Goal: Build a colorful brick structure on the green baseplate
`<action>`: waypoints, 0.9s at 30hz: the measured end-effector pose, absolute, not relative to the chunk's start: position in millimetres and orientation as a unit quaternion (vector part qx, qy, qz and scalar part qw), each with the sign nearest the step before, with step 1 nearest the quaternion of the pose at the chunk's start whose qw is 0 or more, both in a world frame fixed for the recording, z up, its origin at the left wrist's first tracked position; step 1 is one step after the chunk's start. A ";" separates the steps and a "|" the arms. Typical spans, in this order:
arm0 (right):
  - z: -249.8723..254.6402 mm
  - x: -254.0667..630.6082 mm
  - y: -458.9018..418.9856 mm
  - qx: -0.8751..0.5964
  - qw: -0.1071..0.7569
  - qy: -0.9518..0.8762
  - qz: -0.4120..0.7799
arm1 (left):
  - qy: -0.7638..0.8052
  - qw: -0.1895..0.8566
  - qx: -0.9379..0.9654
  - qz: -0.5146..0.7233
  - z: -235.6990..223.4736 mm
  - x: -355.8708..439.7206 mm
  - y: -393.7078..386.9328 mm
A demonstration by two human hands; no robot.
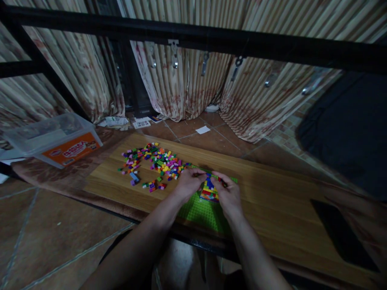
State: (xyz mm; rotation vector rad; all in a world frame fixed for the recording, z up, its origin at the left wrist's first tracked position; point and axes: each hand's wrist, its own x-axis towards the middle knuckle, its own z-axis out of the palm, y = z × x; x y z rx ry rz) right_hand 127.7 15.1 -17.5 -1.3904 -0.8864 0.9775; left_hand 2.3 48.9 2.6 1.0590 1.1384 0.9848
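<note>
A small structure of stacked toy bricks [209, 194], in red, yellow, blue and orange layers, stands on a green studded baseplate [202, 213]. My left hand [191, 182] is at its upper left, with thumb and fingers pinched at the blue bricks on top. From the right, my right hand [228, 191] curls round the same upper part, its fingertips close to those of the left. The fingers partly hide the blue bricks [208, 177], and the exact contact is too small to make out. Several loose bricks lie on the baseplate's far edge, behind my hands.
A heap of loose coloured bricks [163, 161] spreads over the wooden tabletop [272, 205] to the left. Beyond it stands a clear plastic box [54, 139] with an orange label. A dark flat slab [343, 233] lies at the right. Curtains [187, 84] hang behind a black rail.
</note>
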 end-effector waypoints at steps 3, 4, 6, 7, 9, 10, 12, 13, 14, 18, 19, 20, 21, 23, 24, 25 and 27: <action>-12.4 125.7 15.5 -0.590 0.584 -0.364 0.422 | 0.475 0.610 0.462 0.436 1.3 2.8 48.7; -10.7 125.3 15.6 -0.590 0.585 -0.361 0.423 | 0.470 0.612 0.463 0.436 1.4 2.8 48.6; -8.0 125.0 15.6 -0.590 0.584 -0.361 0.424 | 0.468 0.613 0.467 0.433 2.0 2.7 48.3; -7.3 125.1 15.7 -0.590 0.584 -0.363 0.422 | 0.469 0.612 0.469 0.431 2.5 2.6 48.2; -7.2 125.4 15.9 -0.592 0.580 -0.369 0.420 | 0.475 0.610 0.469 0.426 3.3 2.6 48.6; -7.9 125.6 16.0 -0.594 0.578 -0.371 0.419 | 0.480 0.606 0.470 0.426 3.5 2.8 49.0; -10.6 126.0 16.6 -0.594 0.578 -0.374 0.416 | 0.493 0.591 0.477 0.425 3.0 3.4 49.8; -12.4 126.3 17.0 -0.593 0.579 -0.377 0.413 | 0.500 0.581 0.482 0.424 2.3 3.9 50.2; -14.3 126.4 17.3 -0.592 0.579 -0.381 0.411 | 0.505 0.573 0.488 0.423 1.2 4.3 50.5; -20.1 126.8 17.4 -0.586 0.577 -0.395 0.410 | 0.502 0.559 0.502 0.428 -3.4 5.7 50.1; -20.4 127.2 17.2 -0.582 0.578 -0.397 0.412 | 0.497 0.561 0.502 0.432 -3.5 5.5 49.5; -20.2 127.9 16.9 -0.576 0.582 -0.399 0.412 | 0.491 0.566 0.498 0.437 -2.4 4.9 48.8; -19.4 129.1 16.6 -0.569 0.591 -0.400 0.409 | 0.484 0.573 0.490 0.443 -0.1 3.6 48.0; -16.5 133.6 16.3 -0.561 0.617 -0.395 0.385 | 0.472 0.596 0.458 0.461 8.8 -1.2 46.3; -14.6 136.6 16.3 -0.561 0.634 -0.390 0.363 | 0.464 0.612 0.435 0.469 14.9 -4.6 45.5; -12.6 140.0 16.3 -0.563 0.649 -0.387 0.335 | 0.458 0.629 0.405 0.481 21.6 -8.4 44.8; -7.9 145.8 15.9 -0.572 0.667 -0.393 0.273 | 0.425 0.681 0.339 0.491 34.5 -16.2 43.6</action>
